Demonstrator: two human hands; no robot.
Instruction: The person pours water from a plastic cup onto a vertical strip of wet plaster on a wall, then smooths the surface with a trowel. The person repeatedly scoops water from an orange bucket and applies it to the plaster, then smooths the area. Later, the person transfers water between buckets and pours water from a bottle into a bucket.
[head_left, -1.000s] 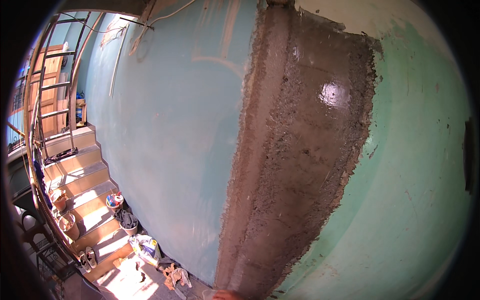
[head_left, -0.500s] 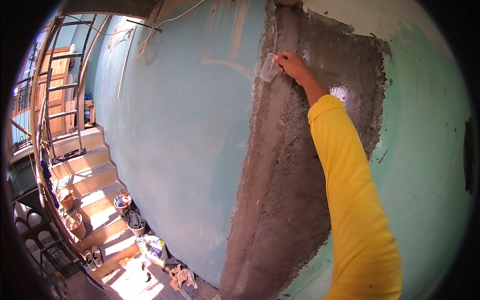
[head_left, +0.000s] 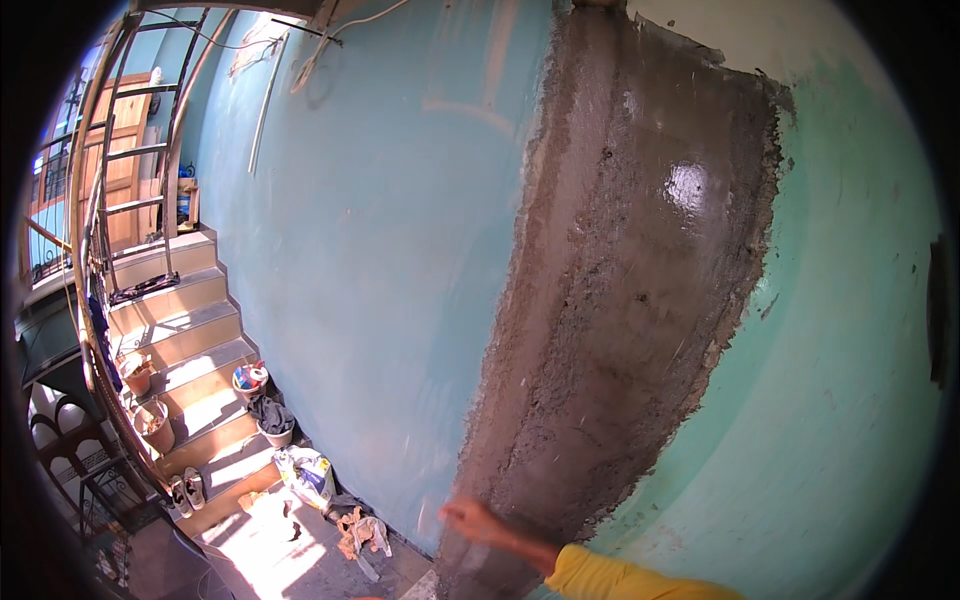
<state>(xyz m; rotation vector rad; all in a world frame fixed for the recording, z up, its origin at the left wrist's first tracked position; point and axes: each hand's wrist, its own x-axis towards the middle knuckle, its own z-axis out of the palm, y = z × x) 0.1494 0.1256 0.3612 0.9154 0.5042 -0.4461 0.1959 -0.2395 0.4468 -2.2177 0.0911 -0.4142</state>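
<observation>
A wide vertical strip of wet grey cement plaster (head_left: 640,300) runs down the turquoise wall (head_left: 400,250), with a glossy wet patch (head_left: 690,185) near its top. My right hand (head_left: 472,520) is low at the foot of the strip, on its left edge, coming in from the lower right in a yellow sleeve (head_left: 610,580). The hand is blurred by motion. A faint pale smear shows just left of its fingertips, and I cannot make out whether it holds anything. My left hand is out of the picture.
A concrete staircase (head_left: 190,330) with a metal railing (head_left: 95,250) climbs at the left to a wooden door (head_left: 125,185). Pots (head_left: 155,425), a bucket (head_left: 272,420), a bag (head_left: 305,475), shoes (head_left: 188,490) and rags (head_left: 360,535) lie at the wall's foot.
Half a second ago my right arm reached high up the plaster, holding a small clear cup against it. It has since swung down to the bottom of the strip.
</observation>
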